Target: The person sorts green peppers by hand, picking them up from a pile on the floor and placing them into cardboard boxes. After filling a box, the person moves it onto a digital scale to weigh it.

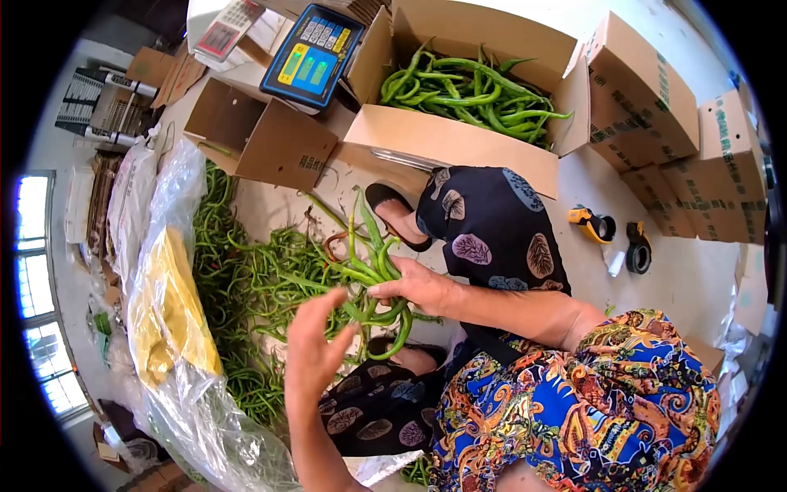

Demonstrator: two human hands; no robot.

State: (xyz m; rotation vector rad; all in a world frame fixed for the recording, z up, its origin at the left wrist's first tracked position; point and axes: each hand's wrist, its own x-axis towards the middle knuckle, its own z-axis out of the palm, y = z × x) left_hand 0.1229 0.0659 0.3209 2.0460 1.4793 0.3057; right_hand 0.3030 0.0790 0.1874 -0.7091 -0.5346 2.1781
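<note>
My right hand is closed around a bunch of long green chili peppers, held over the floor between my knees. The peppers stick out on both sides of the fist, and some curl down below it. Just beside the bunch is my left hand, its fingers and thumb apart, with nothing visible in it. Beyond both hands a large heap of loose green peppers covers the floor, with a few reddish ones among them.
An open cardboard box of green peppers stands at the top, beside a digital scale display. A smaller open box is left of it. Clear plastic sheeting edges the heap. Tape dispensers and stacked cartons lie right.
</note>
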